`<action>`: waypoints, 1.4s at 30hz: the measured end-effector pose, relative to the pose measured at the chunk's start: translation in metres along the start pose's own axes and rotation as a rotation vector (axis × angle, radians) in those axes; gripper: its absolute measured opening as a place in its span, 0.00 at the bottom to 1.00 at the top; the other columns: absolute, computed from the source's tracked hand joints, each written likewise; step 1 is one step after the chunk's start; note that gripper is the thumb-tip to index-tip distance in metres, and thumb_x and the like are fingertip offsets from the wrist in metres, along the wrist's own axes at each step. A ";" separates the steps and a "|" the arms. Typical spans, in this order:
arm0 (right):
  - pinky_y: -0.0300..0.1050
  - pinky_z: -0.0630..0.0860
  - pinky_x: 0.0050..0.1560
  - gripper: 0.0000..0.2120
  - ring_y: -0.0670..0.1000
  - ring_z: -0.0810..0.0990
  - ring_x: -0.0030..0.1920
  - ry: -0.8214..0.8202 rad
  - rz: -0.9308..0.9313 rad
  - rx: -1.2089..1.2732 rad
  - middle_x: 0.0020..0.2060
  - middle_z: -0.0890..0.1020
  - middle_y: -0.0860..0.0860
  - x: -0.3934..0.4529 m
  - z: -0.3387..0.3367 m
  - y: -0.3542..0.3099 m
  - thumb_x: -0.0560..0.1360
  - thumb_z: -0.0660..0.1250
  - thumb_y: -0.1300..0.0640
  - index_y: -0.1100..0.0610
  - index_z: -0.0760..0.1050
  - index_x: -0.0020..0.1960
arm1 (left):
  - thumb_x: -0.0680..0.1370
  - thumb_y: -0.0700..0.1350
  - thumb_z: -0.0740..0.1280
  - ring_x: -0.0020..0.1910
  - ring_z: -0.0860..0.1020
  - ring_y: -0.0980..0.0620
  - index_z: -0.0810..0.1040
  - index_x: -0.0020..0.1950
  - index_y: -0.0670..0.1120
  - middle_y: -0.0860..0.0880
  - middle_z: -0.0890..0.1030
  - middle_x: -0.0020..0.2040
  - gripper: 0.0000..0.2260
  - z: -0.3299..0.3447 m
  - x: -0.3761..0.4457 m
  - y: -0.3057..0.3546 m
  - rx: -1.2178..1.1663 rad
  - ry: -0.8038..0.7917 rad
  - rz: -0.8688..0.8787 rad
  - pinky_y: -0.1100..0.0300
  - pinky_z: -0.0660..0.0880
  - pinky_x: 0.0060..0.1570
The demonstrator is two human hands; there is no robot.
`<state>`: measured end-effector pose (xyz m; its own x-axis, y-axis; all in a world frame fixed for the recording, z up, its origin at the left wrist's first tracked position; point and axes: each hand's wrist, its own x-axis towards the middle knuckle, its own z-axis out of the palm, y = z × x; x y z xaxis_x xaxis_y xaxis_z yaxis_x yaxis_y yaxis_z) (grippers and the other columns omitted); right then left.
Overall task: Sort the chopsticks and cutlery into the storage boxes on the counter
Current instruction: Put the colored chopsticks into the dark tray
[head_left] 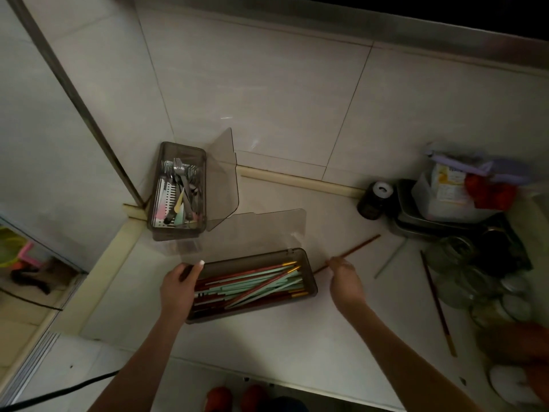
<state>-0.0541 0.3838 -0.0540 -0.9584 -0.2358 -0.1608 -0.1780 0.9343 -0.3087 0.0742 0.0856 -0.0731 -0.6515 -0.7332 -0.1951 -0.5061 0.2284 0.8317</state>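
Note:
An open smoky plastic box (310, 276) in front of me holds several red and mint-green chopsticks (252, 285). My left hand (179, 285) grips the box's left end, thumb over the rim. My right hand (344, 278) pinches a red-brown chopstick (361, 246) just right of the box, its far end pointing up and right. A second open box (159, 185) in the corner holds forks, spoons and pastel-handled cutlery (182, 191). On the counter to the right lie a pale chopstick (389, 260) and a dark red chopstick (436, 301).
Both lids stand open: one (222, 179) beside the corner box, one (252, 230) behind the near box. At the right are a dark can (374, 200), stacked metal trays (416, 221) with packets, glass jars (463, 272) and dishes. The counter edge (267, 379) runs along the bottom.

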 end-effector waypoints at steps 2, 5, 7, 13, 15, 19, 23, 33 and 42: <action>0.45 0.65 0.68 0.28 0.52 0.64 0.71 -0.081 -0.048 -0.170 0.73 0.64 0.52 0.006 -0.006 0.017 0.77 0.54 0.70 0.53 0.61 0.74 | 0.77 0.52 0.66 0.42 0.77 0.44 0.78 0.42 0.44 0.43 0.80 0.41 0.12 0.001 0.000 0.000 -0.004 0.002 0.002 0.55 0.69 0.43; 0.47 0.68 0.64 0.30 0.53 0.65 0.69 -0.161 -0.145 -0.379 0.73 0.63 0.51 0.011 -0.007 0.025 0.76 0.54 0.67 0.48 0.57 0.75 | 0.78 0.52 0.66 0.43 0.77 0.44 0.78 0.43 0.43 0.43 0.80 0.42 0.12 0.000 0.000 -0.001 0.011 0.006 -0.001 0.55 0.70 0.44; 0.47 0.68 0.61 0.27 0.55 0.66 0.68 -0.180 -0.217 -0.504 0.70 0.66 0.54 0.014 -0.004 0.021 0.77 0.54 0.65 0.49 0.59 0.74 | 0.78 0.52 0.66 0.42 0.76 0.45 0.78 0.43 0.44 0.44 0.79 0.42 0.12 0.000 0.000 -0.001 0.017 0.012 0.002 0.56 0.69 0.44; 0.51 0.78 0.35 0.26 0.58 0.80 0.46 -0.085 -0.451 -0.560 0.48 0.78 0.56 0.017 -0.009 0.026 0.59 0.77 0.64 0.51 0.71 0.53 | 0.78 0.50 0.66 0.41 0.75 0.47 0.77 0.41 0.43 0.44 0.79 0.40 0.11 0.000 -0.003 0.005 -0.007 0.009 0.001 0.58 0.66 0.43; 0.45 0.73 0.22 0.32 0.54 0.80 0.35 -0.134 -0.444 -0.573 0.39 0.79 0.54 0.019 -0.007 0.037 0.46 0.79 0.64 0.50 0.71 0.45 | 0.77 0.50 0.66 0.41 0.75 0.47 0.77 0.41 0.44 0.45 0.79 0.39 0.11 -0.001 -0.002 0.004 0.003 0.008 0.013 0.58 0.66 0.43; 0.46 0.73 0.21 0.24 0.55 0.79 0.33 0.014 -0.520 -0.550 0.37 0.79 0.54 0.011 -0.016 0.034 0.48 0.75 0.70 0.55 0.78 0.42 | 0.77 0.49 0.67 0.41 0.76 0.47 0.77 0.41 0.44 0.45 0.79 0.40 0.10 -0.001 -0.002 0.004 -0.020 0.005 0.013 0.58 0.67 0.43; 0.47 0.78 0.30 0.29 0.57 0.82 0.38 0.228 -0.527 -0.291 0.43 0.82 0.56 0.004 -0.030 0.019 0.51 0.75 0.75 0.59 0.77 0.49 | 0.77 0.50 0.66 0.41 0.76 0.47 0.77 0.42 0.43 0.45 0.79 0.40 0.11 -0.001 -0.002 0.005 -0.033 -0.010 0.006 0.58 0.67 0.43; 0.45 0.72 0.45 0.19 0.53 0.73 0.46 0.354 -0.893 0.226 0.44 0.78 0.59 -0.049 -0.032 -0.104 0.69 0.65 0.74 0.59 0.67 0.54 | 0.78 0.50 0.66 0.39 0.76 0.48 0.77 0.43 0.44 0.46 0.79 0.39 0.11 -0.004 -0.003 0.005 -0.069 -0.040 0.022 0.58 0.68 0.41; 0.45 0.77 0.36 0.20 0.56 0.80 0.47 0.131 -0.763 -0.174 0.50 0.79 0.55 -0.054 0.004 -0.140 0.67 0.65 0.65 0.57 0.69 0.58 | 0.77 0.52 0.66 0.40 0.79 0.45 0.78 0.39 0.44 0.44 0.81 0.38 0.13 -0.003 0.001 -0.002 -0.118 -0.056 -0.021 0.53 0.73 0.43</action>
<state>0.0232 0.2649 -0.0060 -0.5739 -0.8050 0.1507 -0.8185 0.5581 -0.1363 0.0761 0.0825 -0.0739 -0.6738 -0.6991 -0.2394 -0.4522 0.1339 0.8818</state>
